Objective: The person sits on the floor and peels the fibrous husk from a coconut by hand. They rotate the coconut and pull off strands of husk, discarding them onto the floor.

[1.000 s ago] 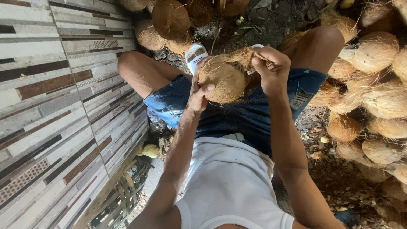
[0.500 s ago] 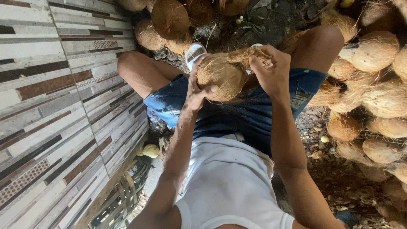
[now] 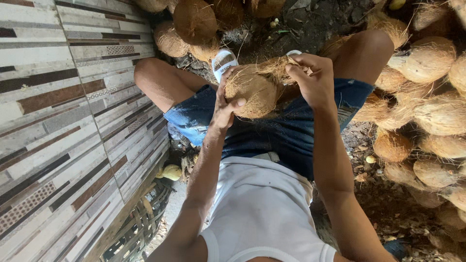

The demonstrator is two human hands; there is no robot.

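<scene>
A brown, fibrous coconut [image 3: 252, 90] is held up over my lap between both hands. My left hand [image 3: 225, 104] cups its left side, thumb pressed across the shell. My right hand [image 3: 310, 80] pinches a strip of loose husk fibre [image 3: 276, 65] at the coconut's top right. Below the hands are my blue denim shorts [image 3: 272, 131] and white shirt [image 3: 262, 208]. My knees spread to either side.
A heap of husked coconuts [image 3: 427, 97] fills the right side, and more coconuts [image 3: 194, 22] lie ahead by my sandals [image 3: 223, 60]. A tiled wall [image 3: 63, 121] runs along the left. A woven basket [image 3: 141, 228] and a small yellow fruit [image 3: 172, 171] sit at its foot.
The coconut has turned slightly in my hands. My right hand has shifted its pinch along the husk strip at the top. My left hand keeps its hold.
</scene>
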